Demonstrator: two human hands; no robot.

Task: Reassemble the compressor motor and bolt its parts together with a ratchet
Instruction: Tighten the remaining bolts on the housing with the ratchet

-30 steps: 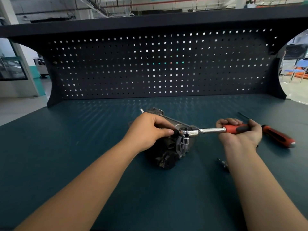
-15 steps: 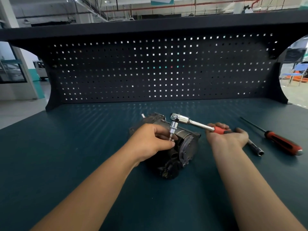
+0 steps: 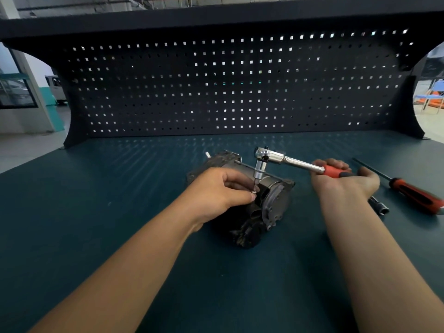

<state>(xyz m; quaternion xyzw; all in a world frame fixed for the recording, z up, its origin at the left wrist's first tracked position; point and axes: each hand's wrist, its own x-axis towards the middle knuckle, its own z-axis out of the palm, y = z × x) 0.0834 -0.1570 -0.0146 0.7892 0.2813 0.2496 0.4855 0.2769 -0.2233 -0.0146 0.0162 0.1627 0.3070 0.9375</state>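
The compressor motor [image 3: 269,205] lies on its side in the middle of the dark green desk [image 3: 96,212], its round end plate turned toward my right. My left hand [image 3: 223,188] rests on top of the motor housing with its fingers curled, and thumb and forefinger pinch a small bolt [image 3: 252,191] at the housing's near edge. My right hand [image 3: 346,181] is wrapped around the red handle of the ratchet [image 3: 288,161], holding it above the motor with the chrome shaft angled up and to the left. The ratchet's head sits over my left fingers, and its socket and bit point straight down, the tip meeting the bolt. Just beside my right wrist a dark socket extension [image 3: 378,205] lies on the desk. Farther right lies a screwdriver [image 3: 418,197] with a red and black handle. The black pegboard [image 3: 216,92] stands along the back of the desk.
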